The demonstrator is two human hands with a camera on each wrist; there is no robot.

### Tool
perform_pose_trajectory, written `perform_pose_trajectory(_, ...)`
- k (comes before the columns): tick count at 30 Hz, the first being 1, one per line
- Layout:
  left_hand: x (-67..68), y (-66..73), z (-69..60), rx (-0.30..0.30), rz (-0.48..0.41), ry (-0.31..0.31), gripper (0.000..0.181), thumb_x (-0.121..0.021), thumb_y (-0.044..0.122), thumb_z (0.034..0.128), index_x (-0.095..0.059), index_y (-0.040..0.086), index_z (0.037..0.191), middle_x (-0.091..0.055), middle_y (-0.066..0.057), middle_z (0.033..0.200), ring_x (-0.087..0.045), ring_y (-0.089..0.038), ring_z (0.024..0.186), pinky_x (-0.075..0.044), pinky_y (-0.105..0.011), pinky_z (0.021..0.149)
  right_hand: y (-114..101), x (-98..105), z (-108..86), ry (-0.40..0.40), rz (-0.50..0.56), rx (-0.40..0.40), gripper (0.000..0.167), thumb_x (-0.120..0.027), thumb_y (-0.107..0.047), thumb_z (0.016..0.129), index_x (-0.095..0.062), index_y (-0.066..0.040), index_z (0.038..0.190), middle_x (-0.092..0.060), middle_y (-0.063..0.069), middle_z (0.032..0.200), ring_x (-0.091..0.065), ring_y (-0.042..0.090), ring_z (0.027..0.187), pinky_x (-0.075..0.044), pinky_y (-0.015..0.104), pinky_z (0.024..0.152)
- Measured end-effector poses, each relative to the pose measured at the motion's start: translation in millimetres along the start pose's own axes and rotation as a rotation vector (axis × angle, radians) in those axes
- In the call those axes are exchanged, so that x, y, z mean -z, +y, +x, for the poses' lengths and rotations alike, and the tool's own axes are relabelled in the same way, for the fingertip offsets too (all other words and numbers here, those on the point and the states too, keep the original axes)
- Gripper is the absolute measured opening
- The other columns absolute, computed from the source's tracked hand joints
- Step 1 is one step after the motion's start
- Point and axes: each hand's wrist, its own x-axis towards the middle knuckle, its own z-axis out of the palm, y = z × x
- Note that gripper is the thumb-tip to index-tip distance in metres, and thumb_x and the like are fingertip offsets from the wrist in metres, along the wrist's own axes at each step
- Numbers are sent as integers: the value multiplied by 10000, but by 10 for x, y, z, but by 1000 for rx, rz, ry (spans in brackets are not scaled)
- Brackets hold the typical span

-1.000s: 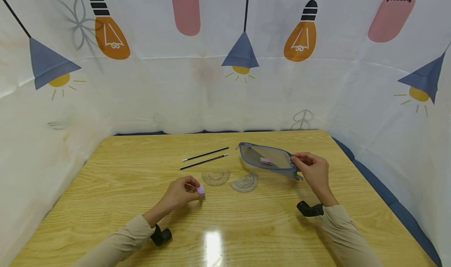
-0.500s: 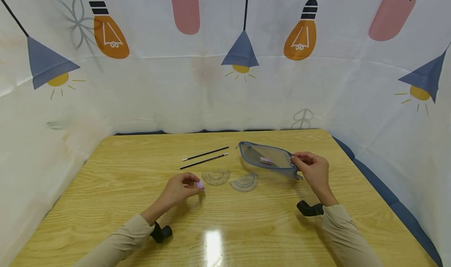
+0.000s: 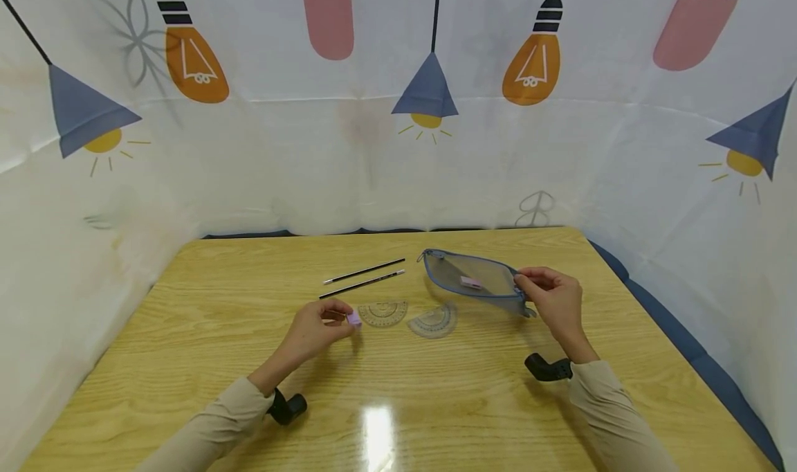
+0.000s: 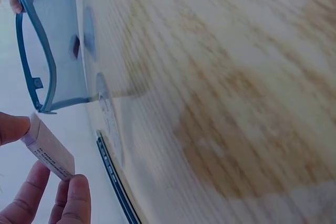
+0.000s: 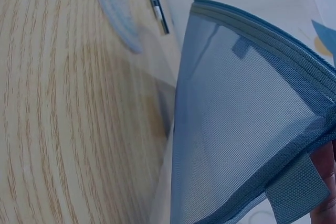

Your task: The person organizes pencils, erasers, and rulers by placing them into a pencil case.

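Note:
My left hand [image 3: 316, 330] pinches a small pale purple eraser [image 4: 51, 149] between thumb and fingertips, held above the table. At the right end of a blue-edged mesh zip pouch [image 3: 492, 271], my right hand [image 3: 554, 304] grips the rim by its corner. The pouch mouth gapes, and a second pinkish eraser [image 3: 470, 282] shows inside it. Two clear protractors, a left one [image 3: 382, 313] and a right one [image 3: 434, 321], lie flat between the hands. In the right wrist view the mesh side [image 5: 241, 114] fills much of the frame, and most of that hand is hidden.
Behind the protractors lie two dark pencils, a far one [image 3: 364, 271] and a nearer one [image 3: 362, 284]. All rest on a wood-grain table [image 3: 436, 403]. A white printed cloth [image 3: 280, 160] hangs around its back and sides.
My left hand, still pinching the eraser, has risen slightly and shifted a little away from me. The right hand and the pouch have stayed in place.

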Motion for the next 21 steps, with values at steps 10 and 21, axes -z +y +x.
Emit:
perform_pose_trajectory(10, 6, 0, 11, -21, -63, 12, 224, -754, 78, 835, -676, 30, 1040, -644, -76, 1044, -602, -296, 1037, -513, -309, 861, -25, -5, -14, 0, -9, -3, 133, -696, 6, 872, -695, 118, 945, -696, 175, 792, -656, 56, 653, -540, 222, 574)
perform_pose_trajectory(21, -26, 35, 38, -35, -75, 26, 233, -757, 48, 828, -676, 34, 1046, -643, -78, 1083, -590, -320, 1078, -506, -326, 882, -53, -7, -11, 5, 2, -19, 144, -699, 0, 872, -693, 122, 949, -701, 96, 771, -652, 58, 646, -546, 239, 578)
